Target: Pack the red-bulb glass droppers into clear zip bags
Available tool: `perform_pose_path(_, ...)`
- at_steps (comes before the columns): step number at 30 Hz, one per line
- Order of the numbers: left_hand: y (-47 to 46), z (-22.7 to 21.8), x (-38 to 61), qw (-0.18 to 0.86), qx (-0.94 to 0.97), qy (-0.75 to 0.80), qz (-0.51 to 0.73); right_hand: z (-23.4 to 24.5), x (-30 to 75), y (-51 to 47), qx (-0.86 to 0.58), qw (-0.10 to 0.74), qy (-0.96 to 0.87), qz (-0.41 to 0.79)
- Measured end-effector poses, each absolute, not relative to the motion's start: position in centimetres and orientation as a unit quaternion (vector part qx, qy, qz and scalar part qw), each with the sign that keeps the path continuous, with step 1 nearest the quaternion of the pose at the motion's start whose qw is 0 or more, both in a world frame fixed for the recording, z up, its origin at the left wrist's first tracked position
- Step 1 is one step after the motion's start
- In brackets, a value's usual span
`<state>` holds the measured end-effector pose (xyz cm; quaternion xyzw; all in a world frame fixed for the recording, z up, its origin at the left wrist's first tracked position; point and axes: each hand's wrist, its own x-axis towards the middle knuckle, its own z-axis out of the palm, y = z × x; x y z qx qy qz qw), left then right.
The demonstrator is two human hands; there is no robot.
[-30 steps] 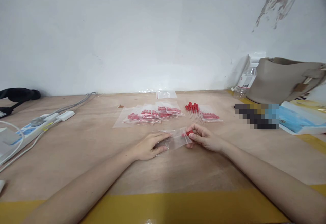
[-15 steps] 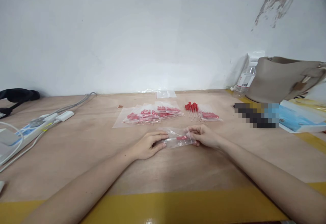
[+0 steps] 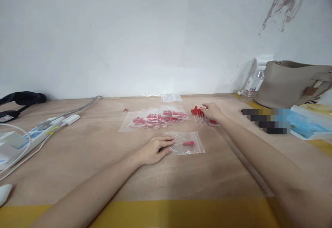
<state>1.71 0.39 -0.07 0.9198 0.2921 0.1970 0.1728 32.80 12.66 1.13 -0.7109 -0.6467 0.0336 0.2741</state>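
A small clear zip bag (image 3: 190, 144) lies flat on the wooden table with one red-capped pin inside. My left hand (image 3: 156, 149) rests beside it, fingers stretched out and touching its left edge. Farther back, my right hand (image 3: 212, 111) reaches over a loose bunch of red-capped pins (image 3: 198, 114), fingers spread and touching them. Left of that bunch lies a pile of filled clear bags (image 3: 155, 118) holding red pins.
An empty bag (image 3: 171, 98) lies by the wall. A power strip with cables (image 3: 38, 129) is at the left, a black object (image 3: 20, 98) behind it. A water bottle (image 3: 252, 83), a beige bag (image 3: 290, 82) and blue-printed packets (image 3: 308, 125) stand at the right. Yellow tape (image 3: 166, 214) marks the front edge.
My right hand let go of the small bag's right end and moved back to the loose pins. The bag now lies flat with a pin inside. My left hand stayed put.
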Motion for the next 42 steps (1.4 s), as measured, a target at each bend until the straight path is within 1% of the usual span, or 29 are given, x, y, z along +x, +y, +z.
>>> perform_pose_path(3, 0.3, 0.0, 1.7, 0.175, 0.92, 0.291, 0.197, 0.7, 32.4, 13.5, -0.718, 0.285, -0.634, 0.04)
perform_pose_path(7, 0.2, 0.1, 1.7, 0.186, 0.917, 0.293, 0.199, 1.4, 32.4, 13.5, -0.7, 0.373, -0.596, 0.127)
perform_pose_path(10, 0.2, 0.1, 1.7, 0.187, 0.915, 0.295, 0.201, 2.7, 32.4, 12.3, -0.668, 0.418, -0.592, 0.171)
perform_pose_path(13, 0.2, 0.1, 1.7, 0.183, 0.915, 0.296, 0.203, 3.7, 32.4, 9.8, -0.59, 0.538, -0.561, 0.217)
perform_pose_path(15, 0.2, 0.0, 1.8, 0.181, 0.916, 0.295, 0.205, 3.5, 32.4, 7.6, -0.549, 0.611, -0.521, 0.233)
perform_pose_path(19, 0.2, 0.1, 1.8, 0.177, 0.916, 0.295, 0.206, 1.4, 31.8, 4.3, -0.537, 0.635, -0.47, 0.297)
perform_pose_path(23, 0.1, 0.2, 1.9, 0.165, 0.916, 0.301, 0.208, -0.5, 30.6, 3.0, -0.516, 0.655, -0.417, 0.36)
perform_pose_path(27, 0.1, 0.2, 1.9, 0.144, 0.915, 0.315, 0.207, -0.9, 29.1, 2.0, -0.48, 0.636, -0.358, 0.486)
perform_pose_path(30, 0.0, 0.1, 2.0, 0.134, 0.912, 0.321, 0.218, -0.8, 28.4, 1.1, -0.466, 0.578, -0.387, 0.547)
perform_pose_path(32, 0.0, 0.2, 2.0, 0.137, 0.909, 0.326, 0.221, -0.8, 28.3, 0.7, -0.471, 0.521, -0.451, 0.551)
perform_pose_path(34, 0.0, 0.2, 2.0, 0.141, 0.908, 0.328, 0.22, -1.0, 28.3, 0.7, -0.484, 0.46, -0.523, 0.529)
perform_pose_path(36, 0.0, 0.2, 1.9, 0.144, 0.909, 0.325, 0.218, -1.4, 28.3, 0.9, -0.507, 0.426, -0.577, 0.478)
perform_pose_path(39, 0.1, 0.1, 1.9, 0.145, 0.913, 0.315, 0.216, -2.0, 28.1, 1.7, -0.541, 0.413, -0.627, 0.379)
perform_pose_path(42, 0.2, 0.2, 2.0, 0.145, 0.916, 0.306, 0.214, -2.4, 27.9, 2.2, -0.568, 0.404, -0.638, 0.327)
